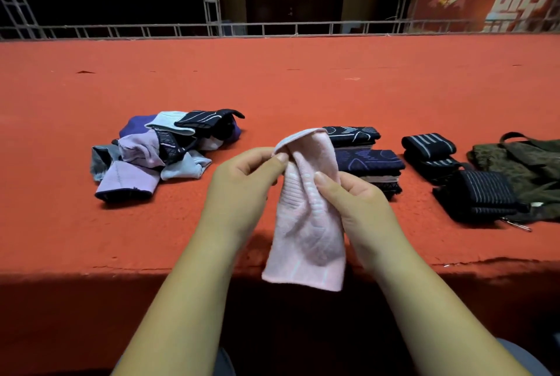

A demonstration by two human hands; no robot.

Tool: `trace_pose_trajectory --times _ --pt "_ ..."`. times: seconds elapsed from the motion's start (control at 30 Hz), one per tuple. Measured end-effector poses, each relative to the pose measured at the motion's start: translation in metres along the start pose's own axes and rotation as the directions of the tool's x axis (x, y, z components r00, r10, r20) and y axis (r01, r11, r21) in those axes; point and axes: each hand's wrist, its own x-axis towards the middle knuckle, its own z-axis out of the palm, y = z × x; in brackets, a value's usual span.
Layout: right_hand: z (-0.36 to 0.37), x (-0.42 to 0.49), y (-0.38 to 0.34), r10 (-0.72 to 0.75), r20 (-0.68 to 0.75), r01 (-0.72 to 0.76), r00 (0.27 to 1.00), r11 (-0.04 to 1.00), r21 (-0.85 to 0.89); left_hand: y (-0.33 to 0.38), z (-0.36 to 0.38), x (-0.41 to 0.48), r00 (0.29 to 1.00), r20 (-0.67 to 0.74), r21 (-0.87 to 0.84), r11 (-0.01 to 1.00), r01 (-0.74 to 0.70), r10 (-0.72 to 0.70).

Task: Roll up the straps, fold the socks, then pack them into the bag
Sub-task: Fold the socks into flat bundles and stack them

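Left of the pink sock (pixel 306 224): unfolded sock pile (pixel 154 154) on the red surface (pixel 303 88). Next, left hand (pixel 242 181): grip pinches the pink sock's cuff. Then right hand (pixel 357 203): grip pinches its middle; the lower end hangs past the surface's near edge. Right of the pink sock: folded socks (pixel 366 160), rolled straps (pixel 430 148), green bag (pixel 527 169).

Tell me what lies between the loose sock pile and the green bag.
Head view, left to right: a held-up pink sock, a stack of folded socks, then rolled striped straps.
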Motion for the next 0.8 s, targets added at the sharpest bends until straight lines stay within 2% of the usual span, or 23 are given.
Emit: trace_pose_trajectory --times 0.13,0.27,0.43,0.53,0.6,0.73,0.8 --pt "-0.01 -0.002 0.004 0.137 0.088 -0.136 0.987 0.991 -0.022 -0.025 -0.017 0.008 0.989 0.096 -0.168 0.978 0.124 -0.109" --pt "-0.015 -0.004 0.006 0.257 0.176 -0.26 0.95 0.966 -0.008 -0.041 -0.026 0.006 0.988 0.113 -0.284 0.949 0.138 -0.109" --pt "-0.013 -0.008 0.01 0.293 0.323 -0.312 0.9 0.95 0.008 -0.041 -0.025 -0.007 0.953 0.285 -0.396 0.892 0.217 -0.106" --pt "-0.009 -0.006 0.015 0.276 0.324 -0.31 0.905 0.949 0.059 -0.039 -0.025 -0.009 0.919 0.372 -0.4 0.871 0.285 -0.13" --pt "-0.009 -0.005 0.019 0.257 0.317 -0.285 0.913 0.958 0.043 -0.04 -0.025 -0.007 0.919 0.368 -0.427 0.853 0.3 -0.139" --pt "-0.01 -0.003 0.021 0.204 0.249 -0.192 0.947 0.979 -0.072 -0.046 -0.027 -0.001 0.953 0.239 -0.562 0.773 0.293 -0.187" --pt "-0.008 -0.002 0.021 0.168 0.213 -0.148 0.962 0.983 -0.109 -0.049 -0.026 0.0 0.958 0.205 -0.502 0.818 0.28 -0.202"
